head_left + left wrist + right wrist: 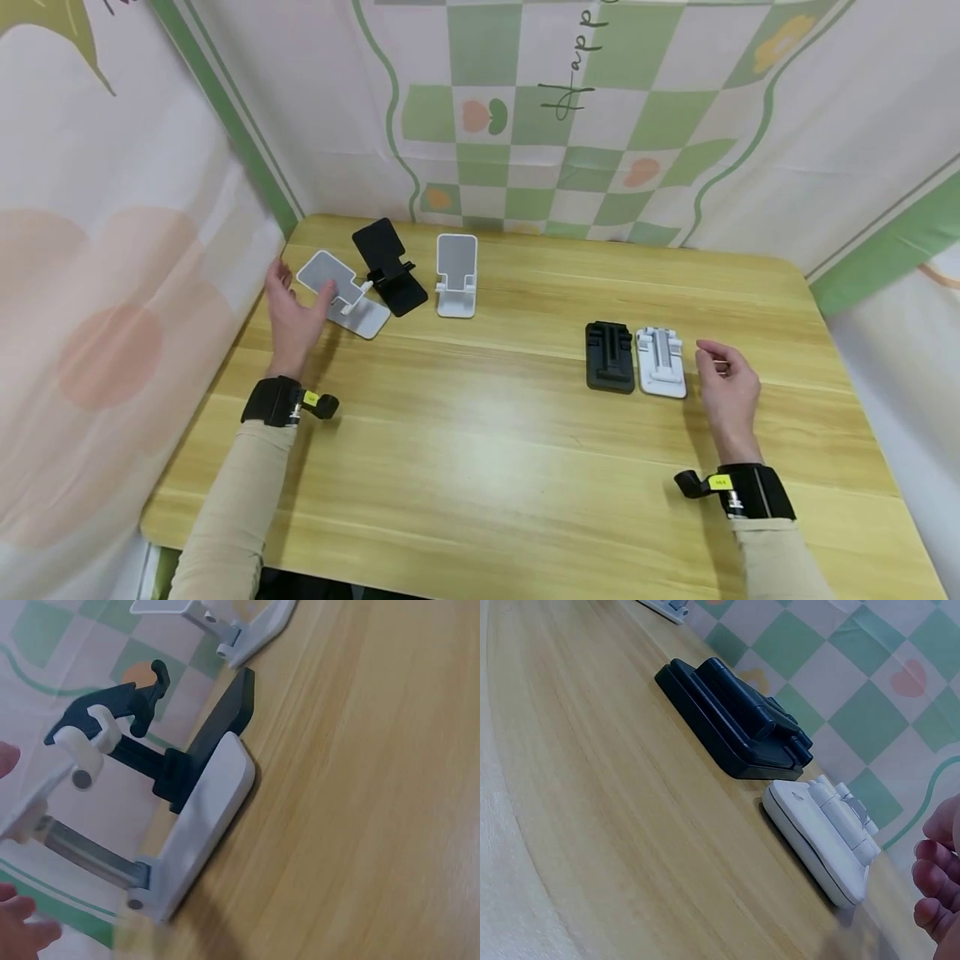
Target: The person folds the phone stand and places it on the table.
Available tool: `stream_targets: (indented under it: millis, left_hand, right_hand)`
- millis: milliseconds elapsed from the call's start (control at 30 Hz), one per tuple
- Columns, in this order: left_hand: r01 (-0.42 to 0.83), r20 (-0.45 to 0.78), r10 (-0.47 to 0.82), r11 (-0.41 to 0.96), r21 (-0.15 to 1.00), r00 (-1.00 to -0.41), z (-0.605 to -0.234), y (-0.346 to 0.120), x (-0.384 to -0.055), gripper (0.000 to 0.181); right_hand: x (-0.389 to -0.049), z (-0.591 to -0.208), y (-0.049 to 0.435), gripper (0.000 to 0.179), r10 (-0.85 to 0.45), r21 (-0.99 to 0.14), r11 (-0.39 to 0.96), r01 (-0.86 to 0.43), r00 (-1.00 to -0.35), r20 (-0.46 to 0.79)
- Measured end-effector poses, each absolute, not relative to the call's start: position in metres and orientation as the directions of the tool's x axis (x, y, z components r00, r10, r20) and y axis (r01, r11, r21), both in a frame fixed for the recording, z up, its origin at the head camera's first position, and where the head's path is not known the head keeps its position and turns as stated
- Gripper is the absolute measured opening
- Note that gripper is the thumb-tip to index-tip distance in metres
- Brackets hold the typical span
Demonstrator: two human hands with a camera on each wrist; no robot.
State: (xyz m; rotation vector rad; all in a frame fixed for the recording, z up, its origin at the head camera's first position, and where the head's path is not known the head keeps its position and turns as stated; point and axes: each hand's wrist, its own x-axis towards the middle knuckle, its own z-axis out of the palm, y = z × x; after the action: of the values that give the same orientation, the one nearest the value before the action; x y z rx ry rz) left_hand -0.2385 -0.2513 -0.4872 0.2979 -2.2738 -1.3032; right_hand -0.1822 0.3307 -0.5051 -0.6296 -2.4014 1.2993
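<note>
My left hand [294, 321] is beside an unfolded white phone stand [327, 273] with a grey pad. Its thumb overlaps the stand's tilted plate in the head view; the fingers are spread past the plate's left side. In the left wrist view, that stand [206, 825] stands on its base, its plate raised on a grey arm. An unfolded black phone stand [378, 246] is right behind it. My right hand [729, 392] holds nothing, fingers loosely curled, just right of a folded white phone stand [662, 367]. Left of that lies a folded black phone stand [609, 358].
Another unfolded white phone stand [457, 262] stands to the right of the unfolded black one. All are on a wooden table [480, 433]. A patterned cloth [540, 167] hangs along the table's back edge, with more cloth on the left side.
</note>
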Motion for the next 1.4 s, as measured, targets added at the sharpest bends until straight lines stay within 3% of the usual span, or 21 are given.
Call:
stream_targets:
  millis: [167,433,567,900,1200,1400]
  left_hand:
    - [0.024,0.193,-0.387,0.402,0.915,-0.901,-0.492,-0.249,-0.244,0.091]
    - [-0.014,0.104,-0.384,0.293,0.956,-0.918,-0.497,-0.246,-0.249,0.074]
    - [-0.014,0.110,-0.382,0.306,0.952,-0.918,-0.501,-0.247,-0.246,0.061]
    - [-0.001,0.143,-0.390,0.347,0.938,-0.910,-0.503,-0.247,-0.242,0.058]
    - [-0.035,0.083,-0.450,0.247,0.968,-0.889,-0.501,-0.242,-0.241,0.058]
    - [0.011,0.129,-0.517,0.226,0.974,-0.846,-0.496,-0.241,-0.239,0.051]
  right_hand:
    - [-0.180,-0.504,0.331,0.028,0.525,-0.851,0.491,0.186,-0.843,0.119]
    - [-0.177,-0.506,0.328,0.030,0.503,-0.861,0.481,0.164,-0.856,0.118]
    - [-0.176,-0.508,0.327,0.030,0.502,-0.864,0.478,0.157,-0.856,0.122]
    - [-0.173,-0.510,0.325,0.032,0.497,-0.858,0.488,0.161,-0.859,0.122]
    - [-0.169,-0.507,0.324,0.032,0.503,-0.869,0.470,0.155,-0.856,0.119]
    - [-0.167,-0.504,0.321,0.031,0.498,-0.874,0.469,0.130,-0.856,0.139]
